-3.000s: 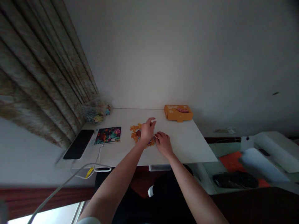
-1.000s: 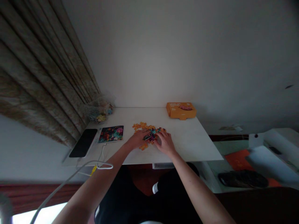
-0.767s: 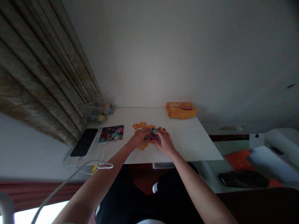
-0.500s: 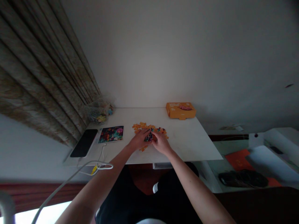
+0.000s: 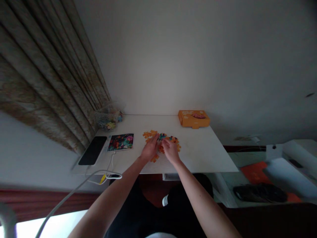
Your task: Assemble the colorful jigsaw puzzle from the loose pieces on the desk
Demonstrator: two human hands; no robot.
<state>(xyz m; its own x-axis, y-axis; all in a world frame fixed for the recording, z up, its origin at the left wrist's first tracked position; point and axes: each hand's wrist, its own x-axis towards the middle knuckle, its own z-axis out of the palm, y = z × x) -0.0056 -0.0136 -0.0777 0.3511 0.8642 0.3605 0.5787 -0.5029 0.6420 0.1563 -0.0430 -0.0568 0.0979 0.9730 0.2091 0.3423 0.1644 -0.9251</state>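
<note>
Jigsaw-piece cluster (image 5: 173,140), long axis left-right

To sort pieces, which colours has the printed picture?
The picture has dark blue, orange, pink and green flowers; head view.

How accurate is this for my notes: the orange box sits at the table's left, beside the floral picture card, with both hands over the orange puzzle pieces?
Wrong place: the head view shows the orange box at the far edge of the table, right of centre, away from the floral picture card. The left hand and right hand are indeed over the orange puzzle pieces.
</note>
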